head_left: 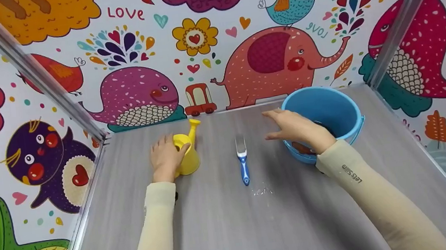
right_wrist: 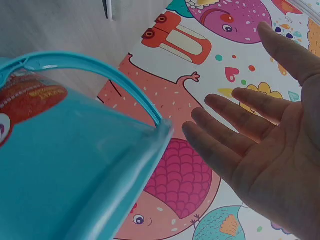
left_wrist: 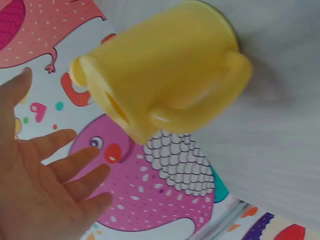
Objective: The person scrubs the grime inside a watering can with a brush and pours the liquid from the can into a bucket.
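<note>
A yellow watering can (head_left: 189,161) stands upright, its spout (head_left: 193,130) pointing to the back. My left hand (head_left: 168,157) is at its left side, overlapping its rim in the head view. The left wrist view shows that hand (left_wrist: 55,185) with fingers spread, apart from the can's handle (left_wrist: 205,107). Over the near left rim of a light blue bucket (head_left: 321,110) hovers my right hand (head_left: 295,125), holding nothing. Its fingers (right_wrist: 240,120) are extended in the right wrist view, beside the bucket wall (right_wrist: 85,160). Between the hands lies a small blue-handled tool with a metal blade (head_left: 243,160).
A few drops of water (head_left: 263,191) dot the grey tabletop (head_left: 225,228) near the tool. Something dark lies inside the bucket, partly hidden by my arm. Printed panels (head_left: 201,77) with metal corner posts (head_left: 406,18) enclose the back and sides.
</note>
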`<move>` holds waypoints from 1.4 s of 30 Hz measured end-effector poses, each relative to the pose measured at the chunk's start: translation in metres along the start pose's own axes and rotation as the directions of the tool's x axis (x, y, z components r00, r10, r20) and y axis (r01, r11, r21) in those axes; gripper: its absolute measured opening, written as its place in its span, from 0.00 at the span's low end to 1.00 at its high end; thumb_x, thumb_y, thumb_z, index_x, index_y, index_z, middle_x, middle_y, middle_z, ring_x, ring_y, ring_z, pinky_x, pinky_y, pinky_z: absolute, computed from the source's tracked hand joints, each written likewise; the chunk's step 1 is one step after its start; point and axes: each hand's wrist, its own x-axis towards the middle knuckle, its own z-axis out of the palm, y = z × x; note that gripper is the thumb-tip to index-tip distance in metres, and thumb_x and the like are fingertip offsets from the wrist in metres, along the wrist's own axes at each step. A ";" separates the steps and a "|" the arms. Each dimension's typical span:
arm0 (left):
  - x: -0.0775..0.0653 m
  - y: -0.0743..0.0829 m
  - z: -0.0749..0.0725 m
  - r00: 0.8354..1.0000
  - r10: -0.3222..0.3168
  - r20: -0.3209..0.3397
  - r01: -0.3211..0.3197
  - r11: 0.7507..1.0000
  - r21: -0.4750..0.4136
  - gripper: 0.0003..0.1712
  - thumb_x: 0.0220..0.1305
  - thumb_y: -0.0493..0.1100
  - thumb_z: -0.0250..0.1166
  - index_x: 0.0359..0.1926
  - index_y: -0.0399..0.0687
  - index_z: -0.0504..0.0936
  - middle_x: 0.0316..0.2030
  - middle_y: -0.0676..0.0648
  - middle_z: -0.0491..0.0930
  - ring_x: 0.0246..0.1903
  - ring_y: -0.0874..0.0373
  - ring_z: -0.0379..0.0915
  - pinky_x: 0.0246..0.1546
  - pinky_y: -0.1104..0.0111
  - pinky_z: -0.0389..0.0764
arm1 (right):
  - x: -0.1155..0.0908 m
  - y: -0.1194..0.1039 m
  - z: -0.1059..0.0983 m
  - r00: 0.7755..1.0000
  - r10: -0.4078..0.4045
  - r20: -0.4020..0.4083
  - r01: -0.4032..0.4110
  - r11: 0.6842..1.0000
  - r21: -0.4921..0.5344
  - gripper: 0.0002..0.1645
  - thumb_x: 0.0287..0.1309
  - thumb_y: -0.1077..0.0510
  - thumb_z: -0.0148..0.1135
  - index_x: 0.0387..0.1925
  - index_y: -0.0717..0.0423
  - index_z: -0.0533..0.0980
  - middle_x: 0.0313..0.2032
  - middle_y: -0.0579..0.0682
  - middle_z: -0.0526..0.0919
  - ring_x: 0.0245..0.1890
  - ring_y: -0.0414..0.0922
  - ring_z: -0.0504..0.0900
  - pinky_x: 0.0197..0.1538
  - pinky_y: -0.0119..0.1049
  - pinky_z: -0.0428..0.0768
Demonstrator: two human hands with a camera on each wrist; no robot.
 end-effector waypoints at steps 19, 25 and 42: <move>-0.011 -0.040 0.020 0.997 -0.077 0.022 0.079 0.984 -0.157 0.40 0.71 0.60 0.57 0.73 0.42 0.59 0.67 0.34 0.68 0.63 0.37 0.68 0.66 0.44 0.67 | 0.001 0.003 0.023 1.000 -0.013 0.028 0.013 1.000 0.019 0.47 0.56 0.43 0.69 0.73 0.49 0.62 0.71 0.56 0.68 0.71 0.59 0.67 0.65 0.57 0.73; -0.015 -0.048 0.024 0.995 -0.088 0.054 0.098 0.969 -0.228 0.40 0.71 0.59 0.57 0.73 0.41 0.60 0.65 0.33 0.70 0.59 0.39 0.71 0.63 0.45 0.71 | 0.003 0.004 0.031 0.999 -0.028 0.029 0.027 0.999 0.019 0.45 0.57 0.45 0.70 0.72 0.51 0.64 0.69 0.57 0.70 0.69 0.59 0.70 0.63 0.56 0.75; -0.020 -0.057 0.037 0.998 -0.059 -0.001 0.057 0.959 -0.279 0.14 0.72 0.45 0.58 0.51 0.40 0.80 0.39 0.40 0.83 0.31 0.53 0.76 0.31 0.65 0.74 | 0.007 0.005 0.053 0.996 -0.081 0.042 0.081 0.997 0.005 0.40 0.59 0.46 0.68 0.69 0.55 0.67 0.66 0.59 0.74 0.65 0.58 0.75 0.63 0.56 0.75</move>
